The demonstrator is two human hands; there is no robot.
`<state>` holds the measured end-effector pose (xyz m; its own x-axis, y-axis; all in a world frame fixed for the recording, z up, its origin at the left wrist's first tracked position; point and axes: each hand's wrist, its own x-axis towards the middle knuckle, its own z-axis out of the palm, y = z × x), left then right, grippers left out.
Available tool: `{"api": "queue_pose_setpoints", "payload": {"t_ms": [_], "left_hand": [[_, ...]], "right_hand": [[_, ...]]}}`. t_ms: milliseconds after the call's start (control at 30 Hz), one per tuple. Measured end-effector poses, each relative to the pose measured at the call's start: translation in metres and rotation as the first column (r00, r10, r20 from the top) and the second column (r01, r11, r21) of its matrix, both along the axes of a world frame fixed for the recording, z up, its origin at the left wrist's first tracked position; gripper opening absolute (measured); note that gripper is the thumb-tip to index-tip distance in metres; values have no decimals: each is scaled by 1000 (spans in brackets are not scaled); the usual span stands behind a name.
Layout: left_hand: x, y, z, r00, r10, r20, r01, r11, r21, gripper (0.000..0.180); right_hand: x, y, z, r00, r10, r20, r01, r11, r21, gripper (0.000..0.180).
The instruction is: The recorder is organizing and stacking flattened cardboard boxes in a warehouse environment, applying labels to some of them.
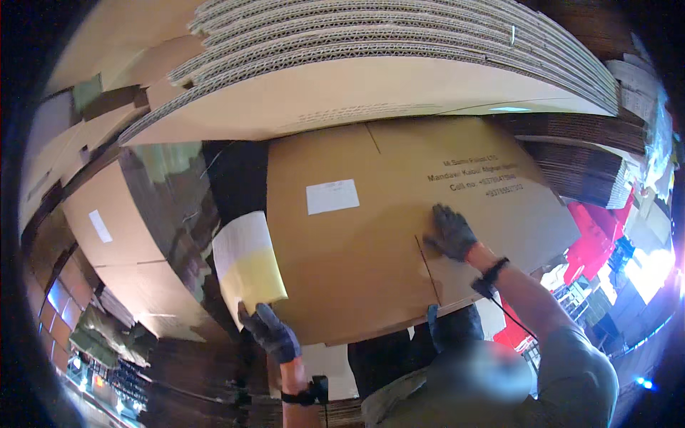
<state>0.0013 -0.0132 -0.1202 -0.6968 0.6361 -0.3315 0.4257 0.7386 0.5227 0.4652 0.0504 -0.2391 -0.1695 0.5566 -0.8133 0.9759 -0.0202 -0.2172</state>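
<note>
A large flat brown cardboard box (357,264) lies in front of me, printed with dark text at its upper right. A white paper label (332,196) sits on its left half. My right hand (452,234), in a dark grey glove, rests flat on the cardboard beside a slot cut. Near the box's left edge, my gloved left hand (271,334) grips the lower end of a curved white and yellow paper sheet (250,267). Whether that is one sheet or several layers, I cannot tell. Each wrist wears a black strap.
Beyond the box rises a thick stack of corrugated cardboard sheets (399,50). To the left stand cardboard bundles (114,214), one with a white label. More dark stacked cardboard (578,167) lies at the right, near a red item (596,239).
</note>
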Motion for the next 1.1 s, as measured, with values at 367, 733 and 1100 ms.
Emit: {"api": "queue_pose_setpoints", "payload": {"t_ms": [367, 733, 1100], "left_hand": [[-82, -24, -22, 914, 189, 360, -186, 982, -45, 43], [-177, -11, 73, 974, 213, 84, -228, 887, 401, 25], [-24, 99, 216, 989, -20, 148, 1, 992, 127, 36]], "right_hand": [[-114, -4, 143, 859, 316, -403, -349, 937, -9, 101], [-112, 34, 178, 878, 321, -354, -199, 919, 340, 48], [-226, 184, 202, 539, -25, -842, 489, 823, 288, 63]]}}
